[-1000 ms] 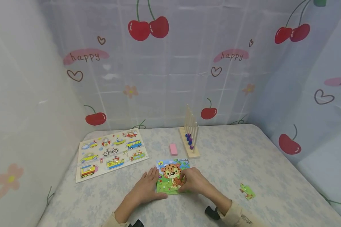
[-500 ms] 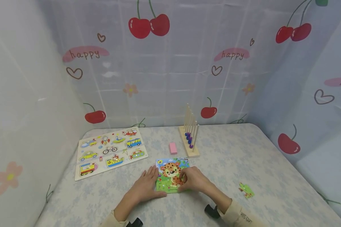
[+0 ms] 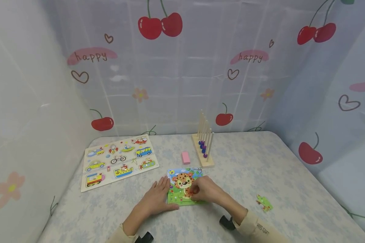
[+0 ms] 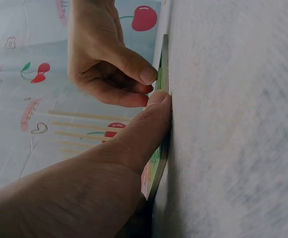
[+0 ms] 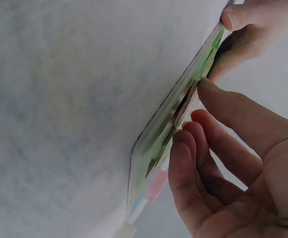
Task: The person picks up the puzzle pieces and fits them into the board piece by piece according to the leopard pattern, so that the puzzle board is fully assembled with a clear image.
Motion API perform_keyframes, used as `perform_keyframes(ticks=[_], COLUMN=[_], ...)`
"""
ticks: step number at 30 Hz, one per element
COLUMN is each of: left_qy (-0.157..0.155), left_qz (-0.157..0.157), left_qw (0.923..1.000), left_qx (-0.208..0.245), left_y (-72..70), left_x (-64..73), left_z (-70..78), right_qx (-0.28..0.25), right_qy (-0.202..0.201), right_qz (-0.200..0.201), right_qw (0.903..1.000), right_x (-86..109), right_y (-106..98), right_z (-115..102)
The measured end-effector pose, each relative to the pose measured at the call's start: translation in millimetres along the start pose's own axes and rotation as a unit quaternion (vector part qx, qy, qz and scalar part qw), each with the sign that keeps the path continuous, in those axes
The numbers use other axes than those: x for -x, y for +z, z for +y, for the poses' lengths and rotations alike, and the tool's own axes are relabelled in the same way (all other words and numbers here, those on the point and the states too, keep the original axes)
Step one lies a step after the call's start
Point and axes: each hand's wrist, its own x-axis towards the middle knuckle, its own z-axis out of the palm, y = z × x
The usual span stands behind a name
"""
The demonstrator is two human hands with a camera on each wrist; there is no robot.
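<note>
A square leopard jigsaw puzzle point(image 3: 184, 181) lies on the table in front of me. My left hand point(image 3: 155, 199) rests flat along its left side, thumb stretched to the near edge. In the left wrist view that thumb touches the puzzle's edge point(image 4: 158, 166). My right hand point(image 3: 209, 189) is over the puzzle's right part, thumb and fingers bent together. In the right wrist view they pinch a slightly raised, brownish puzzle piece point(image 5: 185, 105) from two sides. The hand covers most of the piece in the head view. A loose green puzzle piece point(image 3: 264, 203) lies farther right.
Behind the puzzle lie a pink block point(image 3: 185, 158) and a wooden peg stand point(image 3: 207, 161) with several blue and purple beads. A vehicle peg puzzle board point(image 3: 153, 165) lies at the back left. A cherry-print curtain point(image 3: 182, 81) surrounds the table point(image 3: 237, 152).
The right hand shifts slightly on the puzzle's right side, its fingers drawing closer to the leopard's body. The left hand keeps its place. The head view tilts slightly.
</note>
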Motion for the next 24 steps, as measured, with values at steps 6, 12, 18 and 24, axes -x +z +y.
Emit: perform_keyframes(ticks=[6,12,18,24], left_qy=[-0.003,-0.004,-0.005,-0.006], left_qz=[-0.004,-0.003,-0.003,-0.005], left_qw=[1.0,0.9999,0.9999,0.9998], left_qx=[0.002,0.009,0.011,0.018], left_y=[0.2,0.2,0.8,0.9], left_x=[-1.1,-2.4,-2.3,-1.4], left_z=[-1.4,-1.9,-2.3,-1.8], right_qx=[0.0,0.004,0.018,0.017], right_qy=[-0.003,0.005,0.006,0.014], right_qz=[-0.007,-0.026,-0.028,-0.031], right_qw=[1.0,0.9996,0.9994,0.9993], right_x=[-3.5,-4.8,-3.7,-3.3], right_y=[-0.1,-0.8,-0.2,-0.9], right_z=[-1.2,-1.6,-1.7,-0.1])
